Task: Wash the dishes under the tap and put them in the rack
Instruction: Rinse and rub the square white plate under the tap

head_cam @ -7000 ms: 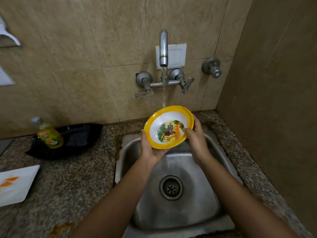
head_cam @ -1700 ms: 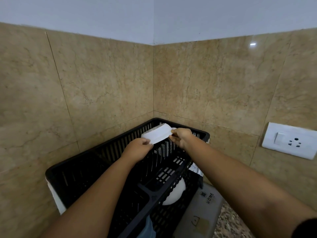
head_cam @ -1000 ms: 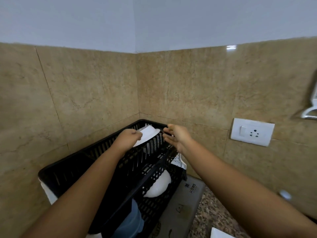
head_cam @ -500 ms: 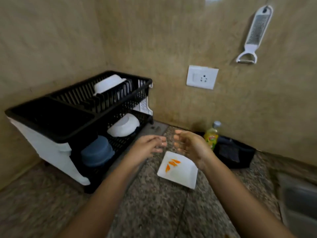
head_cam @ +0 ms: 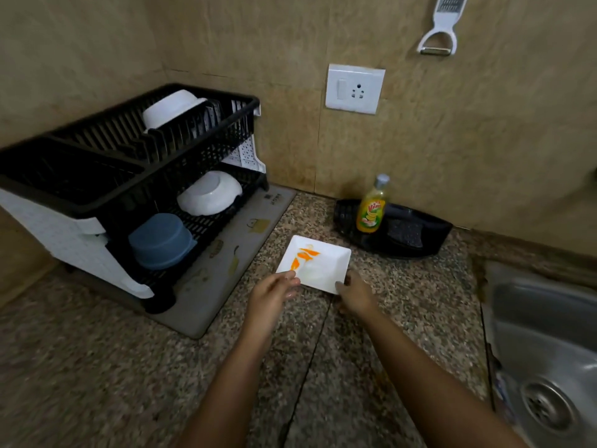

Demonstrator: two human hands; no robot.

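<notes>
On the bench (head_cam: 407,305) by a Vim bottle (head_cam: 371,211), the left hand (head_cam: 273,294), grip apart, and the right hand (head_cam: 355,294), grip unclear, touch a plate (head_cam: 324,268) at its near edge.

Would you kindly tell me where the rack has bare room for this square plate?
Top tier: the slots between the upper white bowl and the left compartment are free. The lower tier is crowded by the blue bowl and the lower white bowl.

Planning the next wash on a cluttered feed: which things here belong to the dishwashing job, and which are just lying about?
Job: plate, left hand and right hand at its near edge; sink; rack holding top bowl, lower white bowl, blue bowl.
Lying about: soap bottle, black tray, mat, socket, grater.
</notes>
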